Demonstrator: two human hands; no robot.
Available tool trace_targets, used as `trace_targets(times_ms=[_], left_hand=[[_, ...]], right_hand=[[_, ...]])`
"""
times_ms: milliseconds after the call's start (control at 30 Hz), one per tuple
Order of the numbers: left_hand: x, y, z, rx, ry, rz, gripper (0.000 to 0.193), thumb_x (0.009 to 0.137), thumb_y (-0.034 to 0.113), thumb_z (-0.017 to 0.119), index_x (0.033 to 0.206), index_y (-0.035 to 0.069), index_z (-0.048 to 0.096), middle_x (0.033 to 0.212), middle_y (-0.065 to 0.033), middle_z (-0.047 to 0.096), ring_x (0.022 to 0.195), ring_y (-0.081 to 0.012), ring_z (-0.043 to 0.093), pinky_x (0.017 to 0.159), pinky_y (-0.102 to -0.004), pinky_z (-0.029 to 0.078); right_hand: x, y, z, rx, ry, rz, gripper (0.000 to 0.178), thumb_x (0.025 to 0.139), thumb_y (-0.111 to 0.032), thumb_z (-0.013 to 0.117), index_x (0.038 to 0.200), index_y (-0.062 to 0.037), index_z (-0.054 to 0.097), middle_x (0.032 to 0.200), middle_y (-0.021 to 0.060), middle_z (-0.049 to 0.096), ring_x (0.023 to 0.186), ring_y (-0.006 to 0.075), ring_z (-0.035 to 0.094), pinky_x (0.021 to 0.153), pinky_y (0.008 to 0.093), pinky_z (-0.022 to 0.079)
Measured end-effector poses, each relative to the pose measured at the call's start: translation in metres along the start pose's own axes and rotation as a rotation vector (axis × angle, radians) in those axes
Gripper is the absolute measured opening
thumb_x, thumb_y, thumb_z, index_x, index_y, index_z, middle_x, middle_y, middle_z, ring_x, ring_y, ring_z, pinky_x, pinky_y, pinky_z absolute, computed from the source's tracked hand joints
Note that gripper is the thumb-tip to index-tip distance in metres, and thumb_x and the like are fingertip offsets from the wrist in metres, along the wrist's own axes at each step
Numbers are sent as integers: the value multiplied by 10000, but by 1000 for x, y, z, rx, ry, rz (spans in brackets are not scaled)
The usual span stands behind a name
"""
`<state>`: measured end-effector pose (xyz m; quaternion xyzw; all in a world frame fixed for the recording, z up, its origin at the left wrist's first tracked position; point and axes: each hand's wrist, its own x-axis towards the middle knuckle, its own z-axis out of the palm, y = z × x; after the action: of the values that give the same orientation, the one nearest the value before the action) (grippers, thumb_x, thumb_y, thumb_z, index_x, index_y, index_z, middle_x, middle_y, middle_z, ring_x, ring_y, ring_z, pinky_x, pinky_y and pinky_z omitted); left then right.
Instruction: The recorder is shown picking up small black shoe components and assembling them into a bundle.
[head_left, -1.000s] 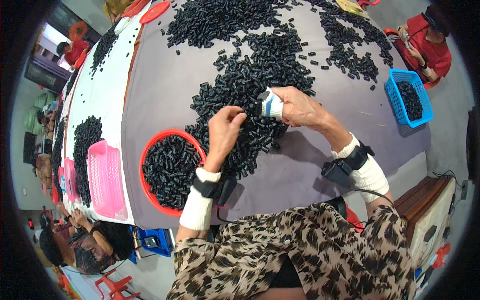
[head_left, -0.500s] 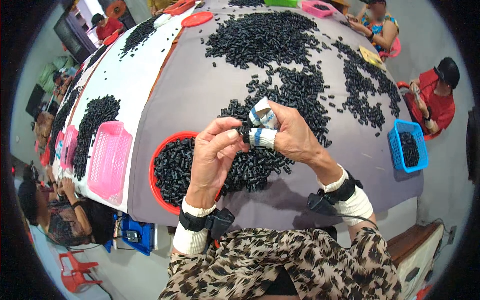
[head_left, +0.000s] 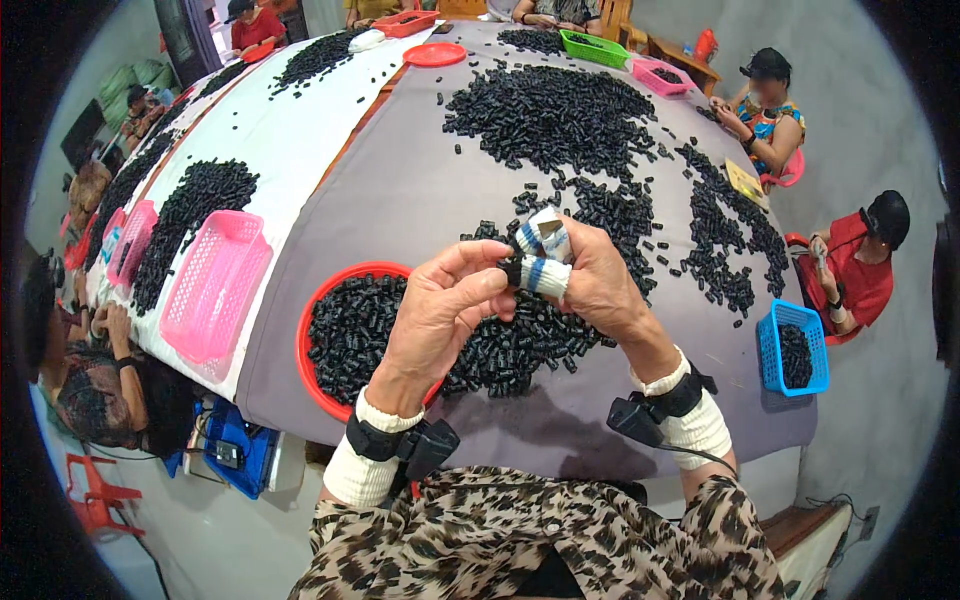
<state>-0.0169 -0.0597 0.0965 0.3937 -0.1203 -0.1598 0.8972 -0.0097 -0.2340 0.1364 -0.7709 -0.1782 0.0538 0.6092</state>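
My left hand [head_left: 450,310] and my right hand [head_left: 607,285] meet above the middle of the table. Left thumb and fingertips close on a small black plastic piece [head_left: 511,270], partly hidden by the fingers. On my right fingers sit white knitted finger covers [head_left: 545,277] with blue stripes; these press against the same piece from the other side. Below my left hand, a round red basin [head_left: 303,345] is full of similar black pieces [head_left: 355,325]. More loose pieces [head_left: 520,355] spill over the grey cloth beside it, under my hands.
Large heaps of black pieces [head_left: 550,115] cover the far table [head_left: 380,190]. An empty pink basket [head_left: 215,290] stands left, a blue basket [head_left: 793,350] of pieces at the right edge. A red lid [head_left: 434,54] lies farther back. Several people sit around the table.
My view has tilted and shifted, so the far table shows more. Both hands stay together on the small black piece, with the right finger covers turned slightly.
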Motion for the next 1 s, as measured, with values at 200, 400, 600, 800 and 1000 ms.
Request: trace_targets(times_ms=[200, 400, 600, 800, 1000], left_hand=[[3, -2, -9, -328, 16, 15, 249, 867, 87, 517, 1078, -45, 525, 919, -128, 602, 728, -143, 587, 685, -275, 502], [6, -8, -6, -381, 21, -1, 275, 876, 85, 502, 1117, -45, 500, 936, -109, 588, 758, -141, 578, 716, -267, 495], [9, -14, -9, -422, 0, -8, 263, 886, 89, 504, 1114, -41, 501, 909, -95, 589, 782, -144, 570, 732, -265, 489], [9, -18, -1, -403, 17, -1, 250, 892, 93, 499, 1110, -27, 499, 910, -100, 592, 777, -151, 574, 727, -260, 494], [10, -21, -5, -441, 7, -11, 234, 893, 90, 494, 1100, -19, 503, 916, -104, 591, 860, -165, 589, 757, -291, 510]], right_hand=[[-6, -1, 3, 49, 49, -37, 209, 761, -126, 676, 912, -43, 559, 762, -25, 555, 668, 46, 489, 599, 218, 422], [-5, -3, 2, -113, 50, -19, 274, 744, -185, 705, 917, -23, 566, 769, 11, 580, 686, 60, 504, 606, 227, 426], [2, 3, 2, -140, -57, -44, 317, 706, -225, 731, 862, 0, 570, 739, 31, 600, 668, 85, 525, 623, 257, 444], [10, 18, -4, -271, -99, -29, 422, 669, -360, 707, 826, 6, 568, 685, 118, 578, 627, 215, 553, 601, 339, 428], [11, 3, -3, -307, -129, 11, 364, 675, -317, 677, 815, 2, 572, 697, 140, 589, 618, 249, 562, 596, 348, 430]])
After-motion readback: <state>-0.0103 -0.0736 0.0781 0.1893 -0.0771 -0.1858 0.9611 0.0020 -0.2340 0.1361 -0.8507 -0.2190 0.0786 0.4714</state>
